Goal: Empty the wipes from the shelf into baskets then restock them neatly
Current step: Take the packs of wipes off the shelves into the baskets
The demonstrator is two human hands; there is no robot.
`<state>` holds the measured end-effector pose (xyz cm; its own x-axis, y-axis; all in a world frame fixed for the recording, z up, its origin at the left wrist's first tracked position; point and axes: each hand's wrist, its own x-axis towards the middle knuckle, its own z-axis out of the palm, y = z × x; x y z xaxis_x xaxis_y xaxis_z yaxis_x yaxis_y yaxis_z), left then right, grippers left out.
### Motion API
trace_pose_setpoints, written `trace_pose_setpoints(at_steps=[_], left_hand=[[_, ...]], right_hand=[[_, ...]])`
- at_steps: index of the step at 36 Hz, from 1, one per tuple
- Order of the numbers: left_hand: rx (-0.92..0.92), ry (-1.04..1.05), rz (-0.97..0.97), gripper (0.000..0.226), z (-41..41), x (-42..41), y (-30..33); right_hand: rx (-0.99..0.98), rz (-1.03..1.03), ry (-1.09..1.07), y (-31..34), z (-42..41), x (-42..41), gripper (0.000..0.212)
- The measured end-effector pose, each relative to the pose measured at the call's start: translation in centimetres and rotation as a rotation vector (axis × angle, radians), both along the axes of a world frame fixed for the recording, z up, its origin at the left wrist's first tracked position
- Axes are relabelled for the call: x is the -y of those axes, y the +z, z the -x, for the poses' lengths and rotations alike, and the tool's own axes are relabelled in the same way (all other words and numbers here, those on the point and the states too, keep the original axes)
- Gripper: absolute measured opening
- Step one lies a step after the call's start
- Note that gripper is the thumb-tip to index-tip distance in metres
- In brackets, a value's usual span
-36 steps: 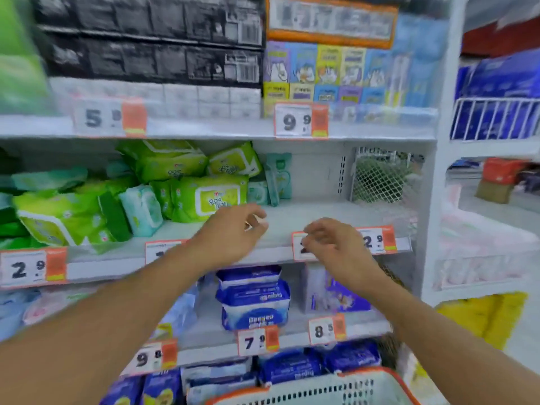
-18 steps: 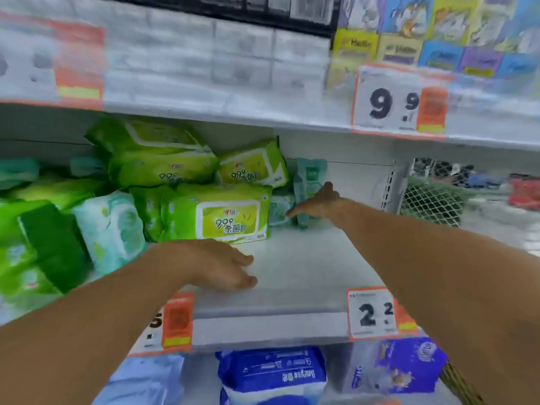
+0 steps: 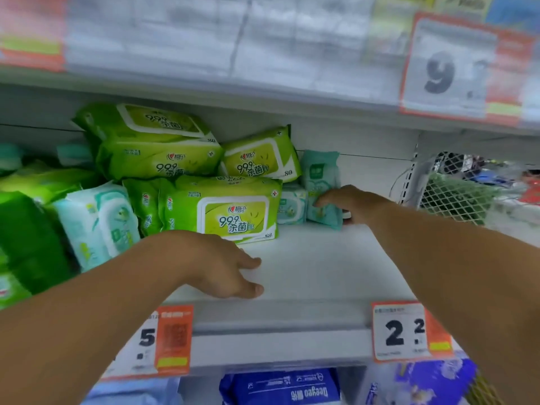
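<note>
Green wipe packs (image 3: 230, 210) lie piled on the white shelf (image 3: 315, 267), with more stacked behind and to the left. A small teal wipe pack (image 3: 320, 176) stands upright at the right end of the pile. My right hand (image 3: 346, 201) grips that teal pack at its lower half, fingers on its front. Another small teal pack (image 3: 290, 207) sits just left of it. My left hand (image 3: 230, 267) rests with relaxed fingers on the bare shelf in front of the big green pack, holding nothing. No basket is in view.
A white-and-mint pack (image 3: 99, 223) leans at the left among dark green packs. Price tags (image 3: 409, 331) hang on the shelf lip. A wire mesh divider (image 3: 455, 191) closes the right end. Blue packs (image 3: 280, 388) sit on the shelf below; white boxes fill the shelf above.
I have leaned in closer to the shelf. My right hand reached from the shelf's front edge to the back and took hold of the teal pack. My left hand settled on the shelf.
</note>
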<state>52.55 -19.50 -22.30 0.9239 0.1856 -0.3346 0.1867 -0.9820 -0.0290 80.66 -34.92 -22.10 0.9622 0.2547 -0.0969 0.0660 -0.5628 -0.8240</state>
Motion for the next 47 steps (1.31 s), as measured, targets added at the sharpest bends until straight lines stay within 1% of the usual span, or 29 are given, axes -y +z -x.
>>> trace_pose_setpoints(at_steps=[4,6,9,10,11,12,13,15,16,17,19,20,22,24,26,27,28,30,32,33,35,39,41,43,45,47], left_hand=[[-0.027,0.005,0.003,0.07,-0.1,0.1,0.3],[-0.031,0.021,0.026,0.07,0.0,0.2,0.5],[-0.024,0.029,0.044,0.07,0.5,0.8,1.0],[-0.009,0.03,0.086,0.071,0.8,1.2,1.1],[0.026,0.037,0.172,0.07,1.4,1.4,1.3],[0.094,0.064,0.329,0.069,2.0,1.7,1.5],[0.199,0.108,0.545,0.069,2.9,2.0,1.9],[0.47,0.181,0.928,0.079,5.2,3.2,2.7],[0.573,0.178,1.063,0.082,6.6,3.9,3.0],[0.629,0.141,1.183,0.08,8.2,4.8,3.3],[0.645,0.109,1.392,0.07,11.4,7.1,3.2],[0.681,0.127,1.446,0.069,12.9,8.0,2.7],[0.795,0.194,1.43,0.066,15.4,8.8,1.3],[0.854,0.247,1.397,0.056,17.7,8.5,0.0],[0.889,0.3,1.38,0.038,20.2,7.5,-1.0],[0.902,0.324,1.376,0.034,21.4,7.0,-1.6],[0.913,0.35,1.371,0.033,22.5,6.4,-2.3],[0.891,0.389,1.374,0.036,24.9,5.7,-3.7],[0.857,0.42,1.405,0.039,26.8,5.0,-5.3],[0.853,0.429,1.416,0.042,27.6,4.8,-6.1],[0.878,0.459,1.423,0.05,28.8,4.3,-7.2],[0.967,0.525,1.465,0.057,29.2,2.6,-8.1],[0.962,0.524,1.495,0.066,29.3,1.6,-8.1],[0.938,0.512,1.542,0.07,29.5,1.0,-8.4],[0.908,0.517,1.561,0.069,29.6,0.7,-8.8],[0.863,0.508,1.561,0.07,29.5,0.6,-9.1]], right_hand=[[0.077,-0.051,0.013,0.3,1.9,0.3,0.055],[0.186,-0.033,-0.026,1.1,3.5,1.2,0.053],[0.438,0.133,-0.102,2.6,8.2,3.5,0.051],[0.499,0.205,-0.106,2.9,10.4,4.4,0.05],[0.554,0.251,-0.101,3.0,12.9,5.2,0.048],[0.59,0.26,-0.09,2.9,15.4,5.9,0.047],[0.599,0.234,-0.073,2.7,18.0,6.5,0.047],[0.54,0.097,-0.017,1.5,23.0,7.2,0.047],[0.495,0.011,0.015,1.0,25.6,7.4,0.047],[0.456,-0.075,0.045,0.4,28.0,7.6,0.048],[0.418,-0.205,0.095,-0.5,32.6,7.5,0.048],[0.42,-0.235,0.116,-1.0,34.6,7.3,0.048],[0.423,-0.281,0.167,-2.1,37.9,6.7,0.047],[0.34,-0.327,0.268,-3.3,40.1,6.0,0.053],[0.128,-0.443,0.426,-4.4,41.7,5.4,0.067],[0.001,-0.515,0.499,-4.9,42.4,5.4,0.071],[-0.122,-0.575,0.555,-5.4,43.2,5.3,0.071],[-0.317,-0.619,0.598,-6.4,44.6,5.5,0.061],[-0.414,-0.582,0.625,-7.5,45.5,5.6,0.05],[-0.435,-0.556,0.63,-7.9,45.6,5.7,0.045],[-0.468,-0.532,0.621,-8.2,45.8,5.7,0.041],[-0.526,-0.535,0.58,-8.7,45.7,5.5,0.042],[-0.518,-0.507,0.594,-9.1,45.5,5.6,0.041],[-0.509,-0.47,0.604,-9.5,45.0,6.0,0.042],[-0.507,-0.386,0.62,-9.7,44.1,6.8,0.044],[-0.497,-0.201,0.66,-10.0,42.7,7.9,0.039]])
